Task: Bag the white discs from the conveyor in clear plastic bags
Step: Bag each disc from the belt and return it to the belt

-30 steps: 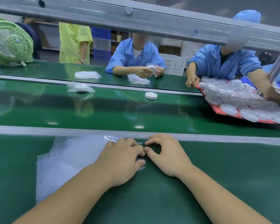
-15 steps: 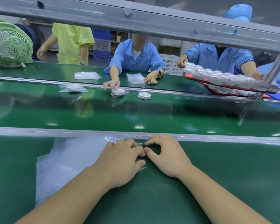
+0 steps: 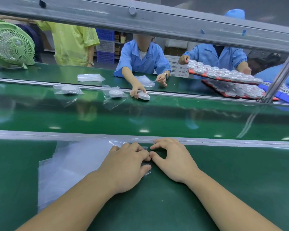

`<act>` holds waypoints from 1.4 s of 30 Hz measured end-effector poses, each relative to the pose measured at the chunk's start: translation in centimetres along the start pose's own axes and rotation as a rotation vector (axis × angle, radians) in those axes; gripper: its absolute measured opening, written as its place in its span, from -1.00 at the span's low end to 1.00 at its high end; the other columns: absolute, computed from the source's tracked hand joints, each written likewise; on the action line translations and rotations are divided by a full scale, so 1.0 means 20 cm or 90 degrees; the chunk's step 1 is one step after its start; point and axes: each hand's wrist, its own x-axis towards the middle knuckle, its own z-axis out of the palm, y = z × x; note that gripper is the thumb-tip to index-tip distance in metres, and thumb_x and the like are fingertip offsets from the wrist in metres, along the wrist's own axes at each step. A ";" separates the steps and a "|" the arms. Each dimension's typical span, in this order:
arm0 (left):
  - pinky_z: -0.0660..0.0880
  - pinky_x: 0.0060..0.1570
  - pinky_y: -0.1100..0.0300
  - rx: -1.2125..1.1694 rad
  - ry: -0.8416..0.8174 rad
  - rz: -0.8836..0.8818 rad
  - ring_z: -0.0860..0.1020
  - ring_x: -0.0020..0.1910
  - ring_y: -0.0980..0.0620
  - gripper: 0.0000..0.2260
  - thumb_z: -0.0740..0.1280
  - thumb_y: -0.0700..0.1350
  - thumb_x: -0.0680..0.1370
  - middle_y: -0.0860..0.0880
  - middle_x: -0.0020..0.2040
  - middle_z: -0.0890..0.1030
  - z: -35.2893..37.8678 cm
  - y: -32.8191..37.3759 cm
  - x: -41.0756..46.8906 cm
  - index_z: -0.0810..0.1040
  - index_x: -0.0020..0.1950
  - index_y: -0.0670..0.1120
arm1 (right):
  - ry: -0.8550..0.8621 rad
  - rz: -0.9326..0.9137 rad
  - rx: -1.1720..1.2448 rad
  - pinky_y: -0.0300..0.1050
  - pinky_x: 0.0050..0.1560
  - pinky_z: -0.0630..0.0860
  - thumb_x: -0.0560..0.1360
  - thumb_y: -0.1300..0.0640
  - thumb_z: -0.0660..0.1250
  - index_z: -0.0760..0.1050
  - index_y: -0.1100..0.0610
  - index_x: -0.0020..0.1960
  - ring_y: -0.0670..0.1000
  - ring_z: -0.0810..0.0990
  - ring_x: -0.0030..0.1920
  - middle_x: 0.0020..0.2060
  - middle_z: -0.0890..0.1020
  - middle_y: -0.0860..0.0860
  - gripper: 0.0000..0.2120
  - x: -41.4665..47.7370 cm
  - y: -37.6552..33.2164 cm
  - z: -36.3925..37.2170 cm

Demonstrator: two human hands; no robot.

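Your hands on bags [image 3: 70,164], 6 o'clock.
Left hand [image 3: 127,165]: fingers bent, close together, atop stack; right hand [image 3: 175,162]: thumb, forefinger curled at its edge, pinch unclear. Disc [image 3: 144,97], 12 o'clock.

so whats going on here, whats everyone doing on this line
The wearer's left hand rests on a stack of clear plastic bags, the right hand meeting it at the bags' edge; neither holds a disc. Across the green conveyor belt, a worker in a blue coat touches a bare white disc beside one bagged disc, another further left. Another worker holds a red tray of discs.
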 end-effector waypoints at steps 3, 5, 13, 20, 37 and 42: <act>0.24 0.34 0.04 0.004 0.001 0.001 0.32 0.34 0.09 -0.70 0.12 0.24 0.64 0.21 0.29 0.38 0.00 0.00 0.00 0.44 0.33 0.22 | 0.001 0.000 -0.001 -0.13 0.46 0.30 0.39 -0.39 0.13 0.62 -0.22 0.14 -0.25 0.38 0.33 0.20 0.54 -0.37 -0.51 0.00 0.00 0.00; 0.24 0.33 0.05 0.004 0.002 0.001 0.32 0.34 0.09 -0.70 0.12 0.24 0.64 0.21 0.29 0.39 0.00 0.00 0.00 0.44 0.32 0.22 | 0.000 0.001 0.000 -0.12 0.46 0.30 0.39 -0.39 0.13 0.62 -0.23 0.14 -0.24 0.38 0.33 0.19 0.54 -0.37 -0.51 0.00 0.00 0.00; 0.24 0.32 0.05 0.004 0.004 0.006 0.32 0.33 0.09 -0.70 0.12 0.24 0.64 0.21 0.29 0.39 0.01 -0.01 0.00 0.43 0.32 0.22 | -0.001 -0.002 -0.003 -0.14 0.45 0.29 0.39 -0.39 0.13 0.62 -0.23 0.14 -0.25 0.38 0.32 0.18 0.53 -0.39 -0.52 0.00 0.00 0.00; 0.30 0.22 0.07 0.024 0.009 0.017 0.38 0.22 0.08 -0.70 0.13 0.28 0.62 0.20 0.13 0.42 -0.01 -0.02 0.01 0.47 0.26 0.23 | 0.003 -0.008 -0.007 -0.14 0.45 0.28 0.40 -0.39 0.13 0.62 -0.23 0.14 -0.24 0.38 0.31 0.14 0.49 -0.41 -0.53 0.00 0.00 0.00; 0.39 0.15 0.04 0.069 -0.040 0.002 0.44 0.24 0.07 -0.71 0.18 0.27 0.60 0.19 0.20 0.47 -0.13 -0.07 -0.02 0.47 0.27 0.28 | -0.024 -0.144 -0.124 -0.19 0.49 0.13 0.52 -0.27 0.13 0.56 -0.21 0.30 -0.21 0.27 0.44 0.34 0.47 -0.28 -0.56 -0.05 -0.08 -0.02; 0.38 0.03 0.07 0.085 -0.052 -0.012 0.50 0.16 0.06 -0.73 0.20 0.27 0.57 0.16 0.13 0.50 -0.15 -0.06 -0.03 0.49 0.21 0.24 | -0.064 -0.163 -0.160 -0.22 0.47 0.07 0.58 -0.23 0.05 0.55 -0.24 0.30 -0.18 0.26 0.45 0.38 0.46 -0.25 -0.59 -0.05 -0.09 -0.03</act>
